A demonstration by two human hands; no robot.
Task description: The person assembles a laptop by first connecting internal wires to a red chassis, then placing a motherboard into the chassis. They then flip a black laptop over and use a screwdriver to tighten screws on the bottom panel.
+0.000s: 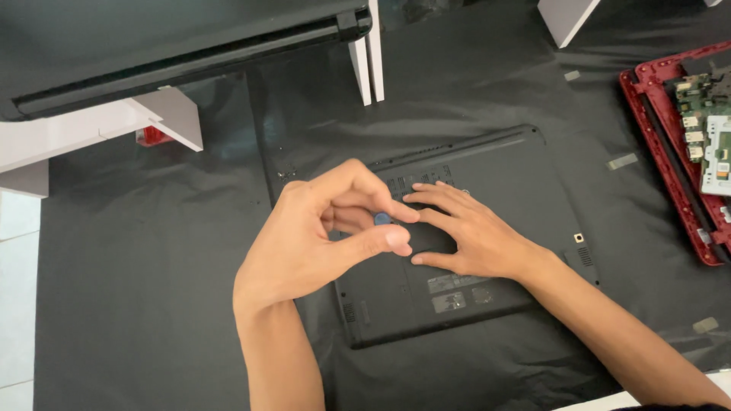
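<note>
We observed a black laptop (487,228) lying bottom-up on a black cloth (152,304); the left hand (320,236) hovered over its near-left part, fingers curled, thumb and forefinger pinching a small blue object (381,219), whose kind we could not tell; the right hand (464,232) lay open and flat on the laptop's underside, fingers spread, just beside the left; a second dark laptop (167,46) rested on white blocks (171,114) at upper left; a red opened laptop chassis (685,144) with exposed circuit board sat at the right edge.
</note>
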